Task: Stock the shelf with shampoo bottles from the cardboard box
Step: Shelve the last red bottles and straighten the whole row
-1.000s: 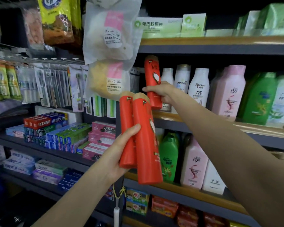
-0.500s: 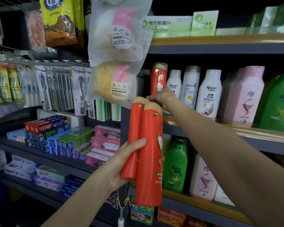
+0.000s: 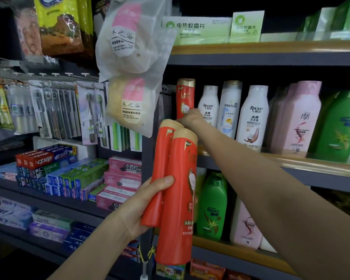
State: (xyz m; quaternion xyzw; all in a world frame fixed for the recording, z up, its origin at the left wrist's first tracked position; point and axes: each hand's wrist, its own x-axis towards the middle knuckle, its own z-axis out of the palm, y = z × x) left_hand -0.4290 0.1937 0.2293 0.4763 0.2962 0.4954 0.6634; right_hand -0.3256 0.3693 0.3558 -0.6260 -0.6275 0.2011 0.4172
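While gripping two red bottles (image 3: pixel 170 190), left hand (image 3: pixel 133 207) raised; right hand (image 3: pixel 190 118) around shelved bottle (image 3: pixel 185 98).

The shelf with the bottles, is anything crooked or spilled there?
Nothing stands out. The red bottle at the right hand stands upright on the shelf beside the white bottles. No spill shows.

The right hand (image 3: pixel 190 118) covers the lower part of the red bottle on the shelf (image 3: pixel 185 96), so its grip cannot be judged. The two held red bottles (image 3: pixel 176 188) hide the left hand's (image 3: pixel 137 209) fingers. Toothpaste boxes (image 3: pixel 10 217) at lower left are blurred.
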